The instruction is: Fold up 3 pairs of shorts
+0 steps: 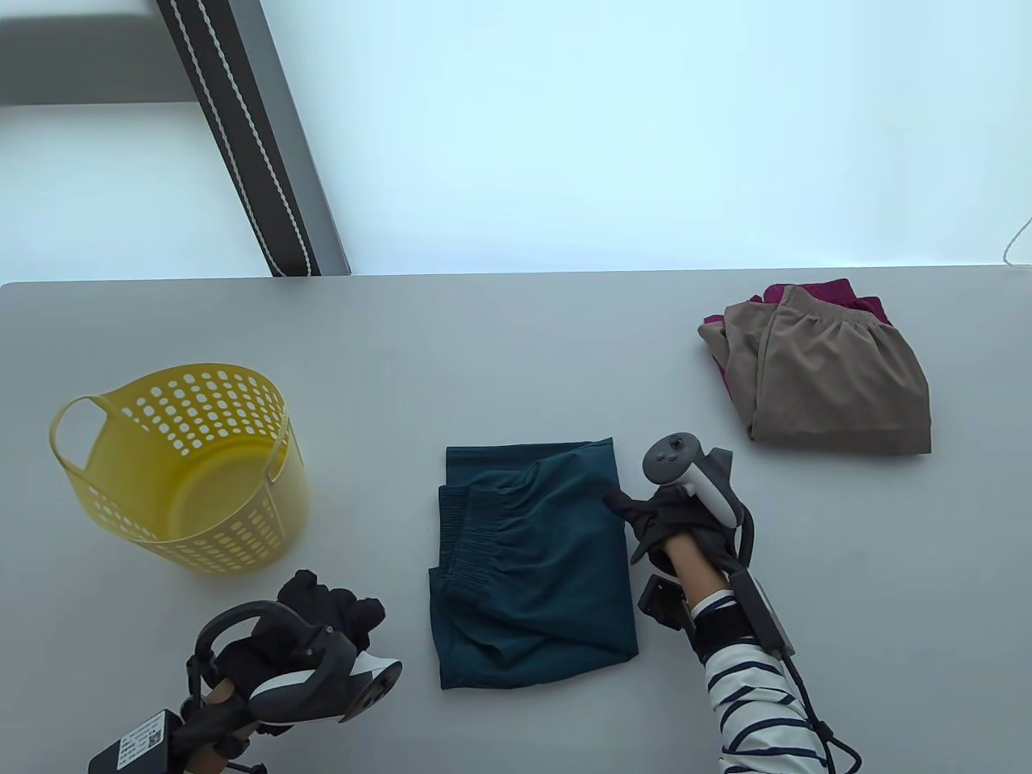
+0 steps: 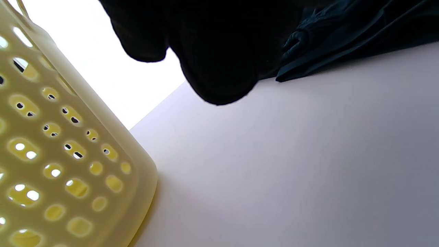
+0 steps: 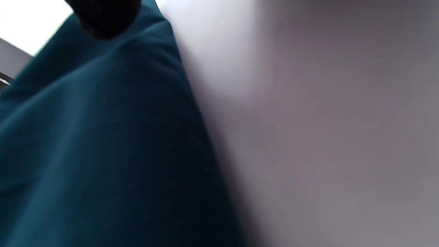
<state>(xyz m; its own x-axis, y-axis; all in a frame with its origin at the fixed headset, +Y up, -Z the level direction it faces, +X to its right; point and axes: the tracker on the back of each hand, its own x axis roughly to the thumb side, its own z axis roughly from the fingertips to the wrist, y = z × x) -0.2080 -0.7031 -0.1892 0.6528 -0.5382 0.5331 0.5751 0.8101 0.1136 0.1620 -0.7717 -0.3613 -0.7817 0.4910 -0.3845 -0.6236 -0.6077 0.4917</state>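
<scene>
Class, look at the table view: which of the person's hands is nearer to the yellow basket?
The left. The left hand is just below and right of the yellow basket, touching nothing. The right hand is far across, at the right edge of the teal shorts.

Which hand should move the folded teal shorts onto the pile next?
Right. The right hand already touches the teal shorts at their right edge, on the side toward the tan shorts. The left hand is off the cloth, near the yellow basket.

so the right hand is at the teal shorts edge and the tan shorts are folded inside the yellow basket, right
Not quite. The right hand is at the teal shorts edge, but the tan shorts lie folded on the table, far from the basket. The table view shows this.
</scene>
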